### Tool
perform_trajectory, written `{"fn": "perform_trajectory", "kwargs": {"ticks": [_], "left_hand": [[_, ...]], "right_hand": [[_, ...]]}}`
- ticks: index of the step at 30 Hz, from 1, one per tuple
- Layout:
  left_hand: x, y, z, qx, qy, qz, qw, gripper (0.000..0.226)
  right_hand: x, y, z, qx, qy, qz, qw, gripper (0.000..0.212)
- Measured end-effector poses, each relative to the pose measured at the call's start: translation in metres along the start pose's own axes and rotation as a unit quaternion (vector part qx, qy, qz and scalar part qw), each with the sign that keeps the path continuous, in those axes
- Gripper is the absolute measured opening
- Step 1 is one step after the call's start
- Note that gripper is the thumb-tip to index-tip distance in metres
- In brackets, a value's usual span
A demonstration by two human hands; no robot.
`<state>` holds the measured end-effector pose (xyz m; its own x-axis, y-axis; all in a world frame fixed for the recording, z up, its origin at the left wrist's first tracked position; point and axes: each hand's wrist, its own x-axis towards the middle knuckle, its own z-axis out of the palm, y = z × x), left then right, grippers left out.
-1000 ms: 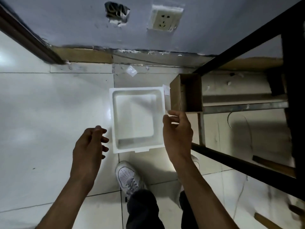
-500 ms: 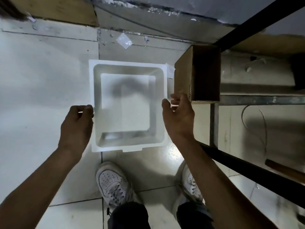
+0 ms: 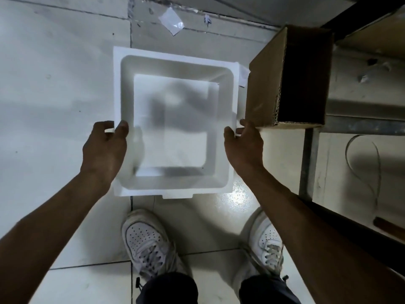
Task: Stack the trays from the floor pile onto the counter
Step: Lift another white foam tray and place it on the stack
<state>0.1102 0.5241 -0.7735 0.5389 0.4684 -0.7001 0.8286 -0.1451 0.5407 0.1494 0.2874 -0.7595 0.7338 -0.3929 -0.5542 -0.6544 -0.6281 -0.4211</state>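
A square white foam tray lies on the tiled floor in front of my feet, its hollow side up. My left hand pinches the tray's left rim, thumb inside the wall and fingers outside. At the opposite side my right hand holds the right rim, thumb on top and fingers curled round the outer edge. How many trays lie in the pile I cannot tell. The counter is out of view.
An open cardboard box lies on its side just right of the tray, close to my right hand. A black metal frame with a lower shelf runs along the right. A scrap of plastic lies by the wall. My white shoes stand below the tray.
I have bent lower and both hands have reached the tray. The left hand moved right onto the left rim; the right hand closed on the right rim.
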Motion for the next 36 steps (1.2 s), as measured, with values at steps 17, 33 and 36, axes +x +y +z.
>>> {"fn": "perform_trajectory", "kwargs": {"ticks": [17,33,36], "left_hand": [[-0.021,0.008,-0.022,-0.043,0.051,-0.014,0.998,0.057],[-0.091,0.067,-0.141,-0.086,0.114,-0.029,0.989,0.059],[-0.113,0.089,-0.169,-0.086,0.136,-0.026,0.987,0.054]], "right_hand": [[-0.02,-0.01,-0.001,0.116,0.061,0.031,0.991,0.033],[-0.107,-0.108,-0.052,0.218,0.082,-0.064,0.97,0.053],[-0.131,-0.134,-0.071,0.206,0.078,-0.099,0.97,0.054]]}}
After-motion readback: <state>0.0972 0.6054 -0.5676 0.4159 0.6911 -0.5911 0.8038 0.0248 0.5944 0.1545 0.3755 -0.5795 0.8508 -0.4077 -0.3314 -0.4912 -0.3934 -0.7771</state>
